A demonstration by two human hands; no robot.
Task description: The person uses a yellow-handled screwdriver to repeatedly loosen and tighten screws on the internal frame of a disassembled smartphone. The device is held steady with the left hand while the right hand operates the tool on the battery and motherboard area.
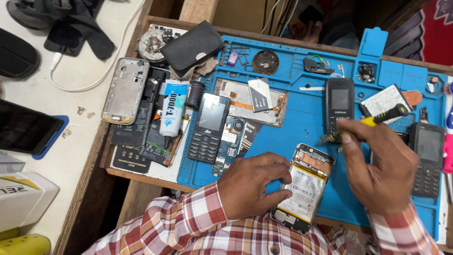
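My left hand (252, 186) rests on an opened smartphone (304, 186) with its back off, its white battery showing, pinning it to the blue work mat (302, 127). My right hand (380, 172) holds a screwdriver (373, 120) with a yellow and black handle, its dark tip just above the phone's top right corner. Both sleeves are red and white plaid.
On the mat lie a black keypad phone (208, 127), another (339, 104) and a third (427, 158) at the right, plus circuit boards and small parts. A glue tube (172, 111), a silver phone frame (125, 90) and a black pouch (191, 46) lie to the left.
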